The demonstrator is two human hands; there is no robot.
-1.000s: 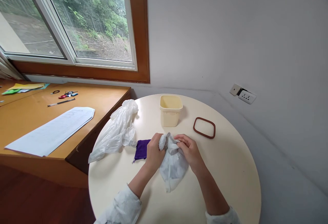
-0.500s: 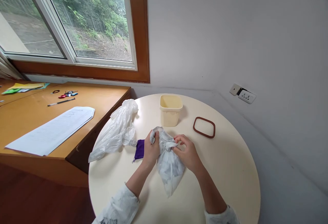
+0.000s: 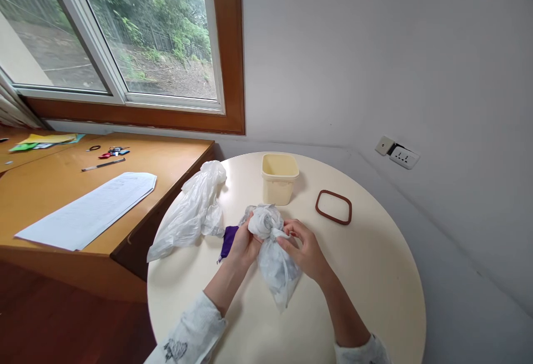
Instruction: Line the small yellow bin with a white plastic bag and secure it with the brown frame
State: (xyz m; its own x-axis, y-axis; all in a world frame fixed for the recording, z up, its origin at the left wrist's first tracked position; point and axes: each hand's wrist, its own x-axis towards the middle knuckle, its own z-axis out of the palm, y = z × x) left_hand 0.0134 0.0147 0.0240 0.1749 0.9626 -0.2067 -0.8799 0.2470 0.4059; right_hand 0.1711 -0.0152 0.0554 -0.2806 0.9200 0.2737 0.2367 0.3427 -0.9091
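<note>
Angling both forearms inward over the round cream-coloured table [image 3: 366, 286], I hold the bunched top of a knotted, translucent white plastic bag [image 3: 278, 268] in my upturned left hand [image 3: 245, 244], while my right hand [image 3: 307, 249], fingers curled, pinches it near the knot. The bag sits between my hands, pointed bottom toward me; a small purple cloth pouch [image 3: 228, 242] is partly hidden behind my left hand.

Above a round cream bench [image 3: 362, 292], the left grip [image 3: 245, 242] cups the bunched top of a translucent white bag [image 3: 278, 268]; the right grip [image 3: 305, 247] pinches its gathered middle. Beyond stands an open, square, pale-yellow plastic tub [image 3: 278, 191], with a brown rounded-rectangular ring [image 3: 332, 219] to its right. Leftward lie a partly hidden purple cloth pouch [image 3: 227, 241] and a crumpled white plastic sack [image 3: 194, 208].
</note>
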